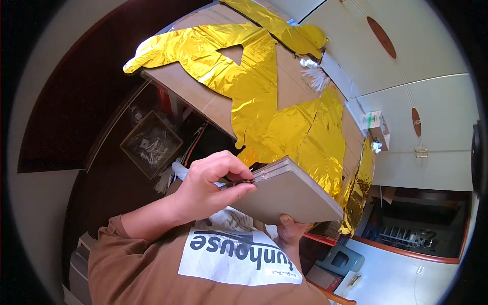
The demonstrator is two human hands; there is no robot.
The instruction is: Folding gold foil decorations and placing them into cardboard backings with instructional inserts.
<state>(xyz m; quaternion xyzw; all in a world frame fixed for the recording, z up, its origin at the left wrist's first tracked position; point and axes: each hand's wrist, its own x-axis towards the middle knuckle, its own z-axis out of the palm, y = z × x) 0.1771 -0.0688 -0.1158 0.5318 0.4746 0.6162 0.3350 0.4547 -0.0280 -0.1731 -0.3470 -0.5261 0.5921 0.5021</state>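
A thick stack of grey cardboard sheets [290, 190] tilts in front of my chest, its layered edge toward the far left. My right hand [291, 230] grips it at the near lower edge, thumb on the top face and the fingers hidden beneath. At the stack's left corner my left hand [213, 178] is closed in a pinch, thumb and index finger together on the layered edge. A small dark bit shows between those fingertips, too small to name. Beyond the stack, flat gold foil balloons [254, 91] lie spread over the table.
Brown cardboard [203, 91] covers the table under the foil. White gloves [316, 79] lie at its far right side, near a small carton [376, 127]. Below the table's left edge stands a box of clear plastic bits [152, 145]. Pale cabinets [406, 91] rise at the right.
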